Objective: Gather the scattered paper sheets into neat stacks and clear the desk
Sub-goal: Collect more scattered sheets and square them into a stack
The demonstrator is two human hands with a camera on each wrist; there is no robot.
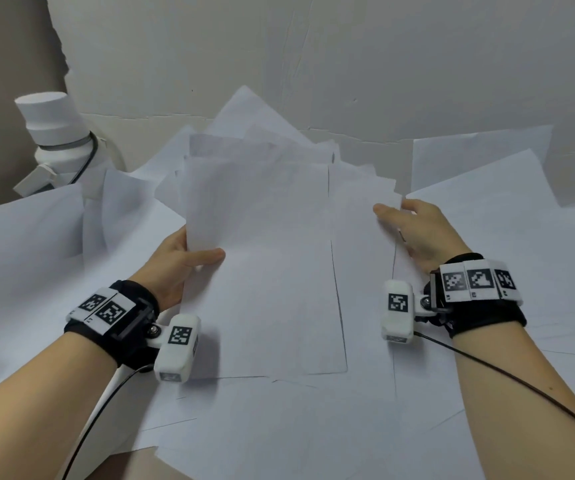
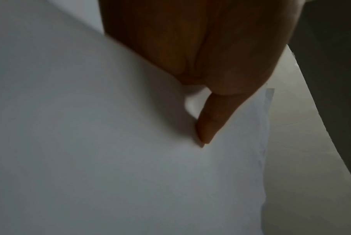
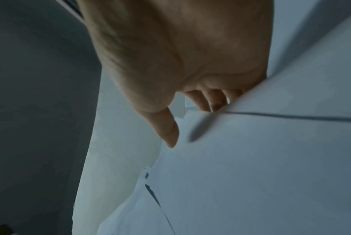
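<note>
Gripping one ragged paper stack (image 1: 262, 271) between left hand (image 1: 175, 261) and right hand (image 1: 417, 233), you are leaving many loose sheets (image 1: 487, 220) ungathered.

A pale grey wall (image 1: 417, 57) fills the top of the head view, with thin cracks and a long line low down. In the upper left corner it turns darker and brownish. Below that stands a white round machine (image 1: 54, 133) with a black cable (image 1: 85, 168) beside it, and a bit of brown desk (image 1: 123, 468) shows at the bottom left.
</note>
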